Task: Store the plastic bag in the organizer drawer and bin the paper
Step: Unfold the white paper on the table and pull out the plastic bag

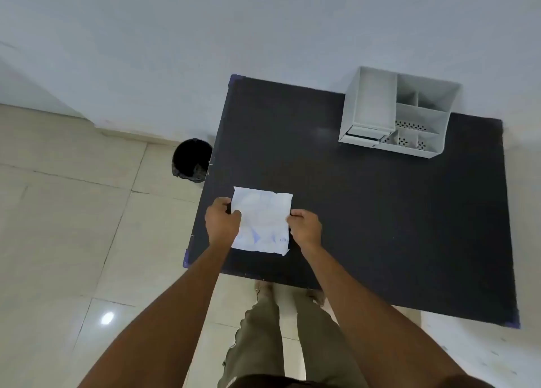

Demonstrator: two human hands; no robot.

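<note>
A white, crinkled, flat sheet with faint blue print [262, 220] lies near the front left of the black table [366, 212]; I cannot tell whether it is the plastic bag or the paper. My left hand [222, 220] pinches its left edge and my right hand [304, 226] pinches its right edge. The grey desk organizer [401, 112] stands at the table's back right, its small drawer [366, 134] at the lower left front. A black bin [191, 160] stands on the floor beside the table's left edge.
A white wall runs behind the table. Beige floor tiles spread to the left and front. My legs stand at the table's front edge.
</note>
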